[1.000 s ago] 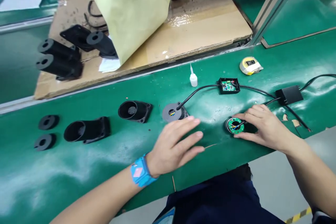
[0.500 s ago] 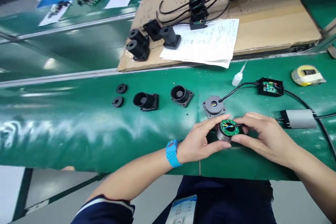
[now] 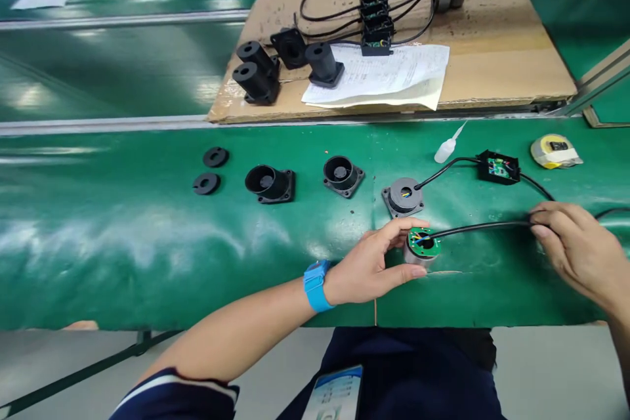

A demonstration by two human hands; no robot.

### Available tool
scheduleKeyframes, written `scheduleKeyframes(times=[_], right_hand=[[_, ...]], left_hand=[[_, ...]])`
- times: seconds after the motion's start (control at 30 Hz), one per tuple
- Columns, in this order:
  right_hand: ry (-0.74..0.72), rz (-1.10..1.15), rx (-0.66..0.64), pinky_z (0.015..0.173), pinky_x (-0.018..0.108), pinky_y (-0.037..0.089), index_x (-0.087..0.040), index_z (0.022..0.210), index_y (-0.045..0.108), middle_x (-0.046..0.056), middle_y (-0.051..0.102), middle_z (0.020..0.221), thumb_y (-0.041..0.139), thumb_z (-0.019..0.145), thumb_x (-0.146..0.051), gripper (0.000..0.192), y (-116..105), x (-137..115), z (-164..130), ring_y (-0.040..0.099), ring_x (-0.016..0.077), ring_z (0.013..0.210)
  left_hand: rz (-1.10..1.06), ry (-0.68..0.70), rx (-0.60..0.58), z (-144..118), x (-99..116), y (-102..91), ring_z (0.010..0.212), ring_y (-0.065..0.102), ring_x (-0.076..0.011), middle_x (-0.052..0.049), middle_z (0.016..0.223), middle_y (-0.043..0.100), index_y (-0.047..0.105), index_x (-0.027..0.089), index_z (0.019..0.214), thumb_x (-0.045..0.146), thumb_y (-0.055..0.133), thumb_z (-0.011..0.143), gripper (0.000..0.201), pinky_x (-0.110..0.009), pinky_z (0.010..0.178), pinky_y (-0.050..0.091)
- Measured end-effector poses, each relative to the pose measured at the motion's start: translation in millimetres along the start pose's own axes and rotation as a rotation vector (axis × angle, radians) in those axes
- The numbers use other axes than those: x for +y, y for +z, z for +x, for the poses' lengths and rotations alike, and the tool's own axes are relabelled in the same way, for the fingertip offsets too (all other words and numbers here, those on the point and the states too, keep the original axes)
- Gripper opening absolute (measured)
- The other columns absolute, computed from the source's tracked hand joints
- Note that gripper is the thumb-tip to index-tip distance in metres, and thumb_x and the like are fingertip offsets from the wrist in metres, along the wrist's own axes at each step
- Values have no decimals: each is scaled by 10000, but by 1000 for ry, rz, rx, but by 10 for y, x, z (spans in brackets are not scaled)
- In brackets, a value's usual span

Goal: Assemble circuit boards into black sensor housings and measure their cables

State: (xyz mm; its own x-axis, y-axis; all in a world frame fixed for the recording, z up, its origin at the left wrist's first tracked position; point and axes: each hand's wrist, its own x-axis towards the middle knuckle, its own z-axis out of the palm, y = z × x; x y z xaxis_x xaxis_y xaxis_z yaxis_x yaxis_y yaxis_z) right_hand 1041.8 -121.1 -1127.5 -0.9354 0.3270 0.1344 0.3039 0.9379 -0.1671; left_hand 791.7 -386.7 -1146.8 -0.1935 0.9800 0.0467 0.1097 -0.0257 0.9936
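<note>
My left hand [image 3: 374, 262] grips a short metal cylinder [image 3: 417, 261] on the bench, thumb in front and fingers behind. A green ring-shaped circuit board [image 3: 432, 250] tops the cylinder, with coloured wires at its central hole. From there a black cable [image 3: 482, 228] runs right into my right hand [image 3: 575, 246], whose fingers are closed around it. Just behind the cylinder lies a dark square flange [image 3: 404, 200] with a round hub. Its own cable leads to an open black box [image 3: 499, 168] with a circuit board inside. My right hand hides part of the cables.
Two black cup-shaped housings [image 3: 270, 184] and two black discs [image 3: 207, 183] are on the green mat to the left. A small white bottle [image 3: 445, 149] and a tape measure [image 3: 556, 151] lie behind. Cardboard [image 3: 506, 65] farther back carries papers, black housings and cabled boxes.
My right hand has moved right from the cylinder, along the cable, which now stretches out straighter. The grey box on the right is no longer visible. My left hand stays on the cylinder.
</note>
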Motion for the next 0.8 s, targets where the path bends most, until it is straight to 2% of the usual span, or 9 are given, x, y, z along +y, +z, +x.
scheduleKeyframes(times=[0.1, 0.27, 0.37, 0.43, 0.5, 0.57, 0.67, 0.73, 0.8], right_hand=[[-3, -104, 69, 874, 594, 476, -285, 1126, 546, 176, 581, 1149, 443, 965, -378, 213, -77, -51, -38, 585, 450, 1073], [-258, -281, 39, 725, 537, 501, -243, 1027, 612, 161, 652, 1027, 576, 910, -544, 325, 43, -31, 128, 631, 353, 832], [-292, -171, 107, 760, 529, 516, -193, 1157, 592, 177, 661, 1093, 614, 890, -574, 466, 113, -290, 332, 651, 361, 918], [-322, -12, 91, 856, 513, 522, -202, 1270, 548, 165, 661, 1148, 636, 895, -539, 512, 136, -589, 468, 646, 350, 1019], [-355, 80, 28, 905, 503, 524, -214, 1340, 514, 144, 662, 1190, 639, 894, -554, 575, 176, -905, 604, 639, 330, 1072], [-396, 110, -42, 905, 490, 544, -208, 1358, 507, 128, 666, 1210, 654, 877, -579, 625, 254, -1165, 734, 648, 312, 1083], [-423, 139, -86, 844, 437, 591, -186, 1281, 566, 111, 691, 1163, 680, 879, -523, 537, 409, -1384, 874, 689, 271, 1016], [-403, 198, -110, 789, 388, 609, -183, 1231, 596, 98, 700, 1132, 685, 891, -464, 450, 475, -1425, 912, 709, 238, 964], [-382, 271, -133, 750, 349, 611, -193, 1218, 608, 81, 705, 1110, 693, 890, -443, 421, 459, -1413, 908, 718, 211, 922]], left_hand=[[264, 39, 24, -44, -90, -92, 1103, 659, -262, -102, 1257, 646, 493, 247, 1326, 303, 699, 889, 486, -443, 924, 561], [572, 175, 14, -144, -161, -306, 1185, 616, -289, -111, 1270, 661, 510, 228, 1303, 437, 708, 892, 502, -480, 1006, 496], [644, 305, 302, -146, -118, -492, 1145, 617, -269, -105, 1218, 663, 534, 227, 1251, 554, 755, 818, 585, -452, 998, 494], [735, 286, 562, -94, -114, -644, 1210, 567, -281, -135, 1271, 605, 509, 208, 1264, 527, 758, 824, 599, -478, 1029, 472], [825, 214, 685, 0, -165, -794, 1317, 478, -312, -176, 1372, 510, 466, 187, 1329, 526, 775, 804, 697, -525, 1080, 429], [877, 139, 688, 103, -254, -920, 1341, 450, -334, -179, 1403, 475, 480, 193, 1348, 571, 798, 758, 770, -549, 1099, 406], [860, 91, 645, 175, -348, -1053, 1209, 560, -299, -123, 1256, 596, 573, 203, 1251, 521, 779, 799, 590, -501, 1051, 453], [788, 108, 562, 135, -332, -1113, 1141, 610, -267, -90, 1177, 652, 587, 200, 1191, 416, 760, 833, 453, -456, 1028, 474], [629, 114, 411, 48, -269, -1136, 1115, 644, -244, -82, 1168, 672, 528, 206, 1241, 326, 771, 808, 511, -418, 1008, 496]])
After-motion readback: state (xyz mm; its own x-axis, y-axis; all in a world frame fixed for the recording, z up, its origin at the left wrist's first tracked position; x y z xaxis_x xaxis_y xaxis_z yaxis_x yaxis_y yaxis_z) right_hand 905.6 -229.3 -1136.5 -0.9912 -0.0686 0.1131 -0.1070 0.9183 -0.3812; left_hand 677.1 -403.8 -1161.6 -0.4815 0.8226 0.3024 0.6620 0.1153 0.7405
